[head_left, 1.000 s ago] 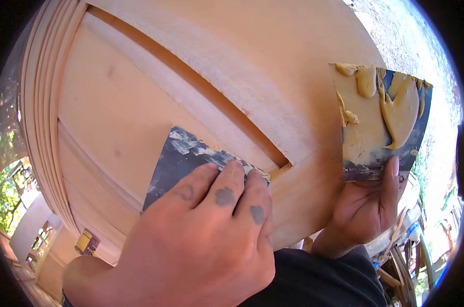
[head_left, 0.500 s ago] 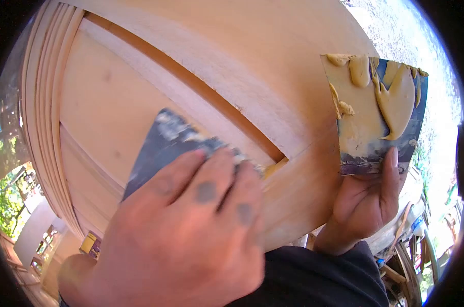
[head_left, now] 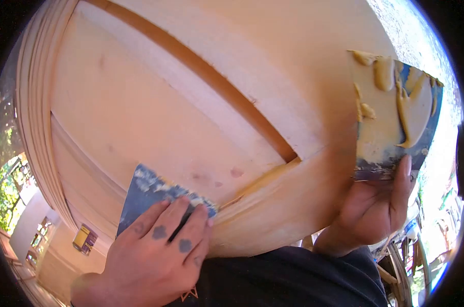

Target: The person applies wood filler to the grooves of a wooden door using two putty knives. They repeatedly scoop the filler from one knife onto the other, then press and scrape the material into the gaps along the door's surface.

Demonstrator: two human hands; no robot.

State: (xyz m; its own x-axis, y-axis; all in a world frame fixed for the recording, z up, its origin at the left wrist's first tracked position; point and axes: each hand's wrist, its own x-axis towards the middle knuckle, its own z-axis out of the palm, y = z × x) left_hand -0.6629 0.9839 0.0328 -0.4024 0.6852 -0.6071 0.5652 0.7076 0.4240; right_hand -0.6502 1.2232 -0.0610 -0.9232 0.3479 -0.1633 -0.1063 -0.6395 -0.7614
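Observation:
My left hand [head_left: 158, 250] is closed on a putty knife [head_left: 150, 199], its fingers pressed over the dark metal blade. Pale filler is smeared along the blade's upper edge, which overlaps the lower part of the wooden panel [head_left: 155, 117]. A yellowish line of filler [head_left: 257, 187] runs along the joint below the slot's end, just right of this blade. At the right, my right hand [head_left: 378, 204] grips a wide scraper [head_left: 367, 169] upright, thumb on its front and the other fingers hidden behind. Thick tan wood filler [head_left: 416, 110] lies in ridges across its face.
A long slot [head_left: 216, 82] cuts diagonally through the woodwork. Grooved moulding [head_left: 42, 77] borders the panel at the left. A small yellow and purple box [head_left: 84, 239] sits at the lower left, and wood scraps [head_left: 395, 263] lie at the lower right.
My left hand and its putty knife have moved down and left, uncovering the filler line and some reddish spots. The right hand with the loaded scraper has shifted slightly right.

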